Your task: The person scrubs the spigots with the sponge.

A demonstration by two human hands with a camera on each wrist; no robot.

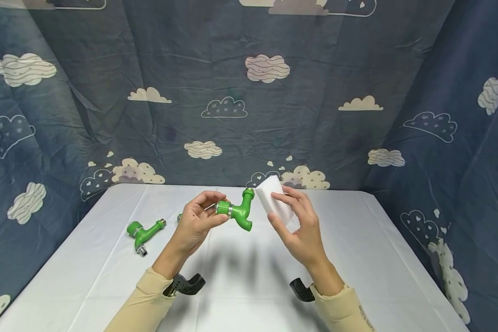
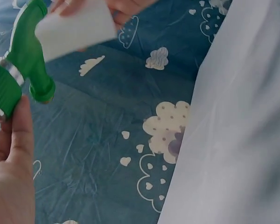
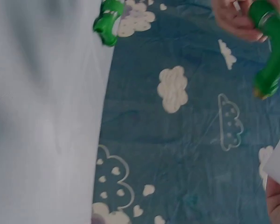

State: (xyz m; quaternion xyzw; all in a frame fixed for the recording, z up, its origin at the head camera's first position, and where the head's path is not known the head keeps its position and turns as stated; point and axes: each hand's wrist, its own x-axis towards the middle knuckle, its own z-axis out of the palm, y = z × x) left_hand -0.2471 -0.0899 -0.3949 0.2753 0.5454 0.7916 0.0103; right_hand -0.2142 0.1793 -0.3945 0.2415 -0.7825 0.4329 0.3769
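Observation:
In the head view my left hand [image 1: 195,221] pinches a green plastic tap [image 1: 241,213] by its ribbed knob, up above the table. The tap's threaded inlet points up and its spout hangs down. My right hand [image 1: 300,221] grips a white sponge [image 1: 273,198], thumb on the near side and fingers on the other, just right of the tap. The left wrist view shows the tap [image 2: 30,51] overlapping the edge of the sponge [image 2: 79,30]. In the right wrist view a gap shows between the tap [image 3: 275,53] and the sponge [image 3: 277,161].
A second green tap [image 1: 145,235] with a metal spout end lies on the white-covered table [image 1: 107,276], left of my left hand. Another small green piece [image 1: 179,217] is mostly hidden behind that hand. A dark cloud-print curtain [image 1: 232,129] encloses the back and sides.

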